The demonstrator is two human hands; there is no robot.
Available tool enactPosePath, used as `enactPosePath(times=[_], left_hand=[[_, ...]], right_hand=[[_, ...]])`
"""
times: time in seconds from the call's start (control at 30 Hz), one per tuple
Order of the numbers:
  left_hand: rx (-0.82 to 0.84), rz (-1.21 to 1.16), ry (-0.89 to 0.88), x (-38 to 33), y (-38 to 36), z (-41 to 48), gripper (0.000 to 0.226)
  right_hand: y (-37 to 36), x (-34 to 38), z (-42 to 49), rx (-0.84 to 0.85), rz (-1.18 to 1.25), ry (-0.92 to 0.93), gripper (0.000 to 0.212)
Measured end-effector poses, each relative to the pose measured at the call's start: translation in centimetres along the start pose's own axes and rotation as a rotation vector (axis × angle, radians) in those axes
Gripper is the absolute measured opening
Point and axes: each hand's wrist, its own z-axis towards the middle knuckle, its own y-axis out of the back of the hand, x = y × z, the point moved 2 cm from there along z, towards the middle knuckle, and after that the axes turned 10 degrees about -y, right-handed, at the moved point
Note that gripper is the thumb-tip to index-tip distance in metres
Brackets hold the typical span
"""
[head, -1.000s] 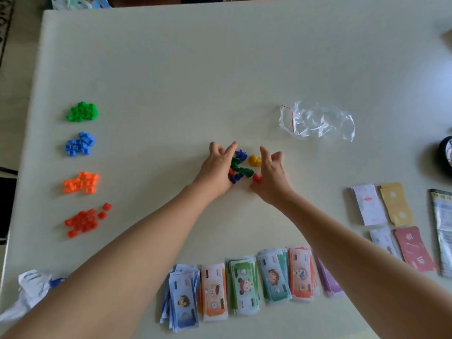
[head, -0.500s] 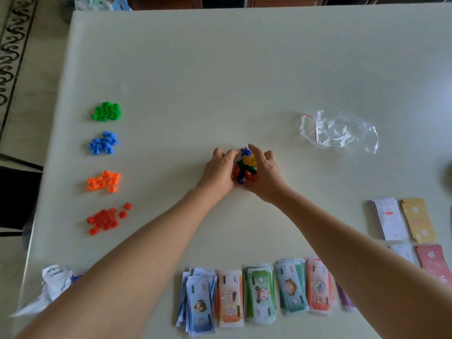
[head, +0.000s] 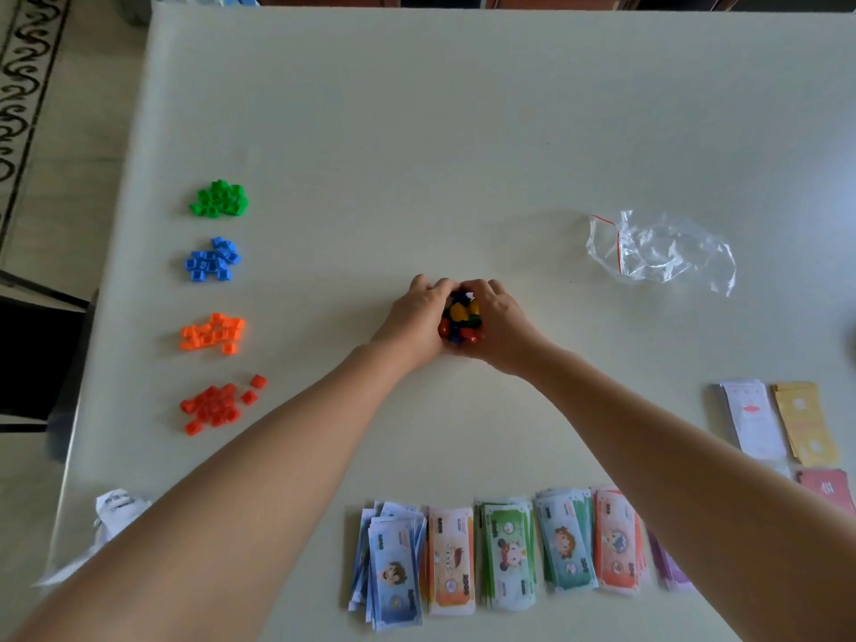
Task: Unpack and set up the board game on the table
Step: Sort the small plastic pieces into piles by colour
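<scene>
Nearer than the wrists lies a row of colourful paper play-money stacks [head: 505, 553]. The left hand [head: 412, 317] and right hand [head: 502, 326], fingers curled, cup a heap of small mixed-colour plastic game pieces [head: 461, 319] between them. Beyond the right hand lies a crumpled clear plastic zip bag [head: 662, 250].

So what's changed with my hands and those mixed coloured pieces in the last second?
The left hand and right hand closed in toward each other, sweeping the scattered mixed pieces into one tight clump now cupped between their curled fingers. The four sorted piles, the plastic bag and the banknotes lie as before.
</scene>
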Motion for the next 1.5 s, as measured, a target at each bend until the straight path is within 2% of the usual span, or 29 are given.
enactPosePath(times=[0.43,0.73,1.07,1.27,1.5], left_hand=[[-0.202,0.063,0.225,4.4,0.2,-11.6,0.057],[-0.311,0.028,0.322,5.7,-1.3,-18.7,0.061],[-0.298,0.09,0.332,7.1,-0.9,-23.0,0.062],[-0.267,0.108,0.281,7.0,-0.5,-22.8,0.064],[-0.206,0.168,0.272,7.0,-0.1,-23.0,0.07]], right_hand=[[-7.0,6.4,-4.3,0.143,-0.105,0.187,0.064],[-11.2,8.9,-7.8,0.239,-0.192,0.308,0.064],[-14.1,11.1,-10.0,0.255,-0.216,0.362,0.063],[-13.7,11.0,-10.4,0.241,-0.171,0.331,0.079],[-12.3,9.8,-10.6,0.247,-0.148,0.29,0.079]])
